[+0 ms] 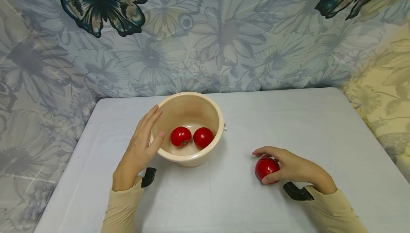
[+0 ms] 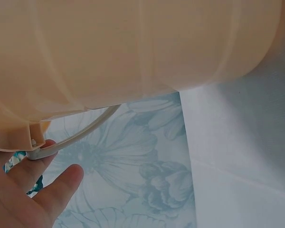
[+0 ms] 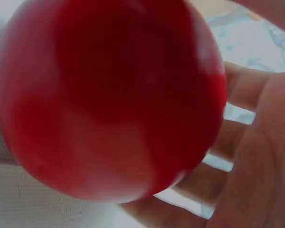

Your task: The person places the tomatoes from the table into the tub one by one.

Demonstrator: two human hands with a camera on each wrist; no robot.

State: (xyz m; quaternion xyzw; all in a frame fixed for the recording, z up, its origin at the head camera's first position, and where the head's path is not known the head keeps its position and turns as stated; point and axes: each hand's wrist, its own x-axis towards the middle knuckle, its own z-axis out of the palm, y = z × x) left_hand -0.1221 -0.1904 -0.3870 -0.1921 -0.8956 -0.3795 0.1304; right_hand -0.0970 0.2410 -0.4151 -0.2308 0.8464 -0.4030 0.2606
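A cream bucket (image 1: 192,160) with a thin handle (image 2: 92,126) stands upright on the table. Inside it lie two red tomatoes, one on the left (image 1: 180,136) showing its green stem spot and one on the right (image 1: 203,138). My left hand (image 1: 137,149) rests against the bucket's left side, fingers fairly straight and thumb at the rim; part of that hand is hidden in the left wrist view. To the right of the bucket, my right hand (image 1: 289,165) holds a third tomato (image 1: 266,169) between thumb and fingers, low over the table. This tomato fills much of the right wrist view.
A white cloth covers the table (image 1: 224,197). Behind it hangs a flowered fabric (image 1: 230,37) with butterfly prints, reaching down to the table's back edge. Black wrist straps (image 1: 298,192) sit at both sleeve cuffs.
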